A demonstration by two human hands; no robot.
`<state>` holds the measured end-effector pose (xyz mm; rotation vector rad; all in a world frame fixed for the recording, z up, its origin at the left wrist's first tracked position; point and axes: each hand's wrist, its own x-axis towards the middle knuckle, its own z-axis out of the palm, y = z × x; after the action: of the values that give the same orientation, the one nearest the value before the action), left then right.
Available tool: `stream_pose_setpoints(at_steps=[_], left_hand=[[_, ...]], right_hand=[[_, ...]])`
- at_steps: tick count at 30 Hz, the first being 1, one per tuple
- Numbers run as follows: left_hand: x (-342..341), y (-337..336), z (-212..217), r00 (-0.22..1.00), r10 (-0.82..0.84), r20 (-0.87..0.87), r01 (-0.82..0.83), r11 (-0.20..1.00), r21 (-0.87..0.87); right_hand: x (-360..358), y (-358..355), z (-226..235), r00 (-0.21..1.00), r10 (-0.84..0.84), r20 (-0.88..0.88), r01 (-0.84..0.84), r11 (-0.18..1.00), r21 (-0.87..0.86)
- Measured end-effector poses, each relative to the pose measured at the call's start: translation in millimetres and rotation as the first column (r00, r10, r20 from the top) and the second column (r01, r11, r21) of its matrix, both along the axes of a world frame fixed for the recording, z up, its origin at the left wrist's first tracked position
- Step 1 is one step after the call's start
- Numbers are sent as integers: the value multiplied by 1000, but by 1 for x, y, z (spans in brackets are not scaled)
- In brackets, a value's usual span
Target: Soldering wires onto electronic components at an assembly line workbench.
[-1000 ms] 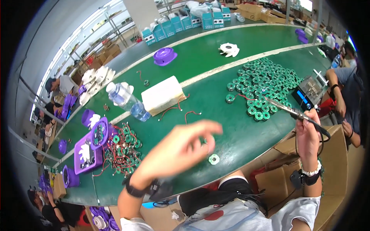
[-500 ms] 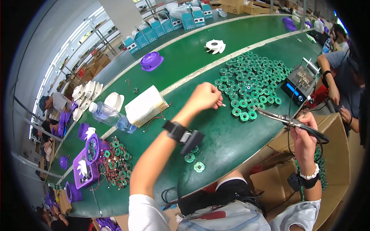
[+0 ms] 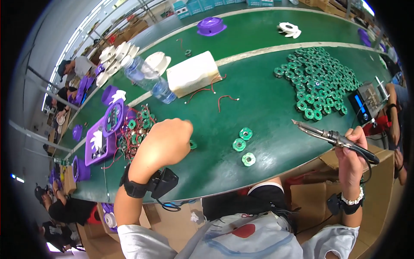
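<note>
My right hand [image 3: 352, 144] grips the handle of a soldering iron [image 3: 330, 136], its tip pointing left above the green table. Over the left part of the table, my left hand [image 3: 169, 140] is closed with its back toward me, hiding the fingertips and anything in them. A green ring-shaped coil part [image 3: 193, 145] peeks out beside it; whether the fingers hold that part cannot be seen. Just past the hand lies a heap of coils with red wires [image 3: 137, 129]. Between my hands lie three loose green coils [image 3: 249, 159].
Many green coils [image 3: 321, 82] cover the far right, near a soldering station [image 3: 363, 103]. A pale block [image 3: 192, 74], red wires [image 3: 226, 100] and a plastic bottle [image 3: 148, 82] lie at centre left. Purple housings [image 3: 92, 144] stand farther left. An open cardboard box [image 3: 379, 185] sits below the right edge.
My left hand has moved left and nearer, away from the green coil cluster to beside the wired heap. The right hand still holds the soldering iron. The view has shifted.
</note>
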<state>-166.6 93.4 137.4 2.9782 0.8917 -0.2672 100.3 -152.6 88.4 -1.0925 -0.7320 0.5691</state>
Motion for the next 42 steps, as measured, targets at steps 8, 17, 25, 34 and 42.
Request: stream_pose_setpoints(at_steps=[8, 17, 25, 34, 42], left_hand=[[-6, -16, -23, 984, 116, 134, -95, 984, -154], [-16, -33, -65, 798, 362, 482, -33, 824, -566], [-29, -35, -104, 529, 541, 654, 70, 740, -669], [-42, -31, -99, 577, 480, 661, -14, 815, -579], [-42, -33, -92, 588, 475, 654, -52, 830, -556]], right_hand=[[-13, 6, -11, 998, 60, -33, -62, 995, -81], [-40, 17, -20, 988, 128, -84, -141, 974, -176], [-73, 53, -42, 981, 172, -94, -190, 949, -252], [-88, 74, -60, 982, 190, 9, -175, 921, -349], [-89, 75, -63, 982, 187, 2, -174, 917, -360]])
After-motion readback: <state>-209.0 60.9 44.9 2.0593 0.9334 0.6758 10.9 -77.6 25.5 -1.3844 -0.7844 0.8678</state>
